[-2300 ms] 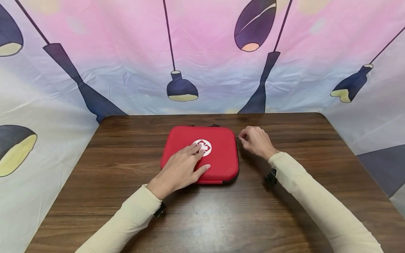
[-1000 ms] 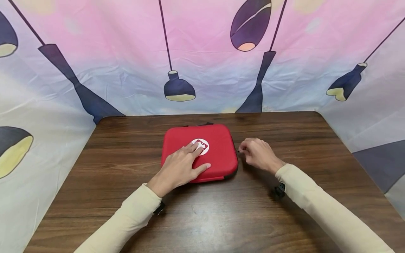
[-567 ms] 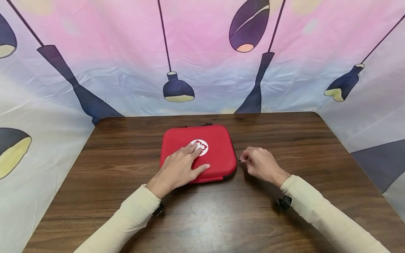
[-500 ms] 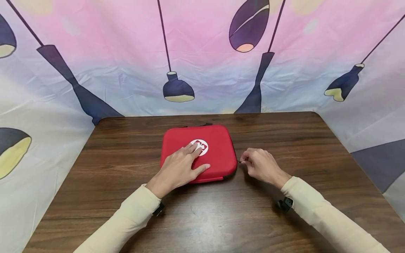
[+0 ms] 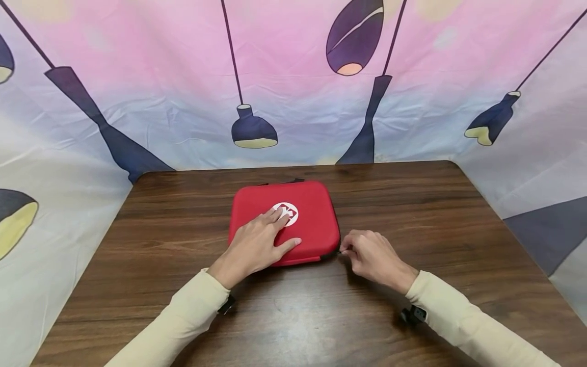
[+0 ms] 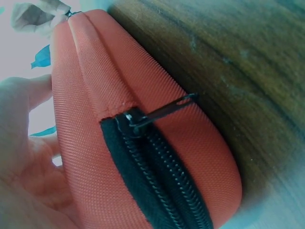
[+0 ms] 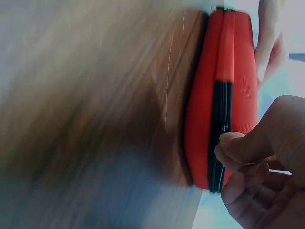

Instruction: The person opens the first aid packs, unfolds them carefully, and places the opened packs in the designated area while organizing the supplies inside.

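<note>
A red zippered first-aid case [image 5: 316, 216] with a round white emblem [image 5: 293, 218] lies flat on the table. My left hand [image 5: 254, 242] rests on its lid, fingers spread and thumb out, partly covering the emblem. At the near right corner, my right hand [image 5: 373, 257] pinches a zipper pull between thumb and forefinger. In the right wrist view, those fingertips mostly hide the pull, below the slider [image 7: 225, 128] on the black zipper tape [image 7: 220, 102]. A second zipper pull [image 6: 167, 109] hangs free in the left wrist view, beside two rows of black teeth [image 6: 164, 179].
The case stands on a dark wood-grain table [image 5: 293, 316]. Behind the table's far edge hangs a cloth backdrop [image 5: 192, 76] printed with lamps. A black handle strap [image 5: 295, 181] shows behind the case. Each wrist wears a small black device [image 5: 415, 314].
My right hand has travelled toward me along the case's right side, from near the far corner to the near corner, pinching the zipper pull. My left hand has stayed on the lid.
</note>
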`<action>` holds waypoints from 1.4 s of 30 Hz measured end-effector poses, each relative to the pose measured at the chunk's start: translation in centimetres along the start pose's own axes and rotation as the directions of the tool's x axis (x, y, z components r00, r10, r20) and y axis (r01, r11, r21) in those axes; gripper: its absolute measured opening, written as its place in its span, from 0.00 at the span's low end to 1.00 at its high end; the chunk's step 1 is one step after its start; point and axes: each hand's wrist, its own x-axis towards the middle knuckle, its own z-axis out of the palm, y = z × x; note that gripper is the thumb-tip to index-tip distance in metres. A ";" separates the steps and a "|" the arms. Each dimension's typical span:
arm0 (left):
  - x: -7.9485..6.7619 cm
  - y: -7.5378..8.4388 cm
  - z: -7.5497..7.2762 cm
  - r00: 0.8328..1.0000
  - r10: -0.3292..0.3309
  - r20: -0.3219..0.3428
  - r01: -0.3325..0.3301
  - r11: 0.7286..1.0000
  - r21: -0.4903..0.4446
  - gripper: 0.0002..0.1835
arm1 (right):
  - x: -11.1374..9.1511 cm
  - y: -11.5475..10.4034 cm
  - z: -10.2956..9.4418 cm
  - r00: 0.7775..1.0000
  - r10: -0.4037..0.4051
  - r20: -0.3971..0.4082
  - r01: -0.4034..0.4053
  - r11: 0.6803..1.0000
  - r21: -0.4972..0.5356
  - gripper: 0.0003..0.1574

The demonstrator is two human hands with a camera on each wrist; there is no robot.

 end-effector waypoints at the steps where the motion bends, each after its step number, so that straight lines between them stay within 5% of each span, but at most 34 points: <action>1: 0.0 0.0 0.0 1.000 -0.003 0.002 0.003 1.000 0.000 0.37 | 0.0 -0.2 0.1 1.000 -0.007 0.000 0.007 1.000 -0.004 0.10; 10: -0.2 0.0 -0.1 1.000 0.020 -0.019 -0.020 1.000 0.008 0.37 | -0.1 -0.4 0.2 1.000 -0.003 -0.013 0.003 1.000 -0.031 0.10; 22: -0.8 0.3 -0.6 0.999 0.041 -0.017 -0.040 0.998 0.057 0.33 | 1.1 1.8 0.0 0.998 0.035 -0.055 -0.039 0.996 -0.079 0.11; 42: -1.3 0.8 -0.7 0.996 0.086 -0.008 -0.086 0.995 0.041 0.34 | 7.3 5.9 0.6 0.985 0.165 -0.046 -0.168 0.983 -0.075 0.09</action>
